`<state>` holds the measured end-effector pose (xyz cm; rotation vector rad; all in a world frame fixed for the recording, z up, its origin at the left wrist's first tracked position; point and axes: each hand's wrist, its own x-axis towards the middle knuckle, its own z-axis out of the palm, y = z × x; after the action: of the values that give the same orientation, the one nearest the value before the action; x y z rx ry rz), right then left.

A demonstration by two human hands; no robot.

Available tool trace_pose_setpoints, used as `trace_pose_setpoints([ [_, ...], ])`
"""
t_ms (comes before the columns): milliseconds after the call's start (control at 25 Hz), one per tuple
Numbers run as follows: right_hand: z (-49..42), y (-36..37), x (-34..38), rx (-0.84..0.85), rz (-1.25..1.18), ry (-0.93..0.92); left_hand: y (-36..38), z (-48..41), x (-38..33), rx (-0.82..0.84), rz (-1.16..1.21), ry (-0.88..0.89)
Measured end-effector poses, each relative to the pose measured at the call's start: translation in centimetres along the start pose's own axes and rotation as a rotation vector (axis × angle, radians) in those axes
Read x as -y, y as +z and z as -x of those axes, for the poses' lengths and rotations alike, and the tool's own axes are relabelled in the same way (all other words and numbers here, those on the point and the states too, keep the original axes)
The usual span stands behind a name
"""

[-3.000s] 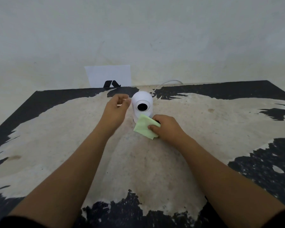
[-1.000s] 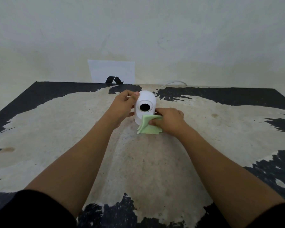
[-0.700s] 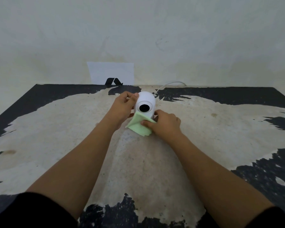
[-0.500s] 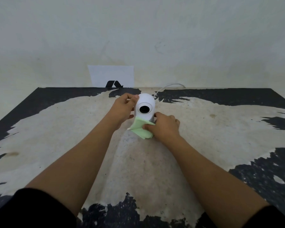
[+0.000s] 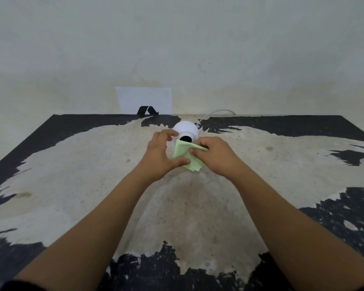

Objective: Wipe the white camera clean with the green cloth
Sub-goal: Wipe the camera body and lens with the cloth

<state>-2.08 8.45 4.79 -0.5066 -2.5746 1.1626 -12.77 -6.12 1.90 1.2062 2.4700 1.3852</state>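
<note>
Big worn table (image 5: pixel 72 164), black paint mostly flaked off, no containers anywhere on it. The white camera (image 5: pixel 186 129) stands upright near the far edge, dark lens facing the person. The green cloth (image 5: pixel 182 153) covers its lower front. Left hand (image 5: pixel 159 158) curls around the camera's side, thumb on the cloth; right hand (image 5: pixel 215 154) pinches the cloth.

Camera (image 5: pixel 186 129) base behind green cloth (image 5: pixel 184 153)
</note>
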Motion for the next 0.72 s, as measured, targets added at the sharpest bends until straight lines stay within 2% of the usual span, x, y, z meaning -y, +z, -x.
trace_pose_setpoints([
  [120, -0.4, -0.4, 0.4, 0.040, -0.088, -0.028, 0.2, -0.8, 0.0, -0.064, 0.000, -0.028],
  [280, -2.3, -0.6, 0.0, -0.136, -0.242, -0.010, 0.0, -2.1, 0.5, -0.165, 0.087, -0.078],
  [560, -5.3, 0.3, -0.7, -0.168, -0.351, 0.002, 0.1, -3.5, 0.8, -0.140, 0.297, -0.178],
  [720, -5.7, 0.1, -0.5, -0.125, -0.461, 0.038, 0.8, -4.4, 0.1, -0.124, 0.284, -0.182],
])
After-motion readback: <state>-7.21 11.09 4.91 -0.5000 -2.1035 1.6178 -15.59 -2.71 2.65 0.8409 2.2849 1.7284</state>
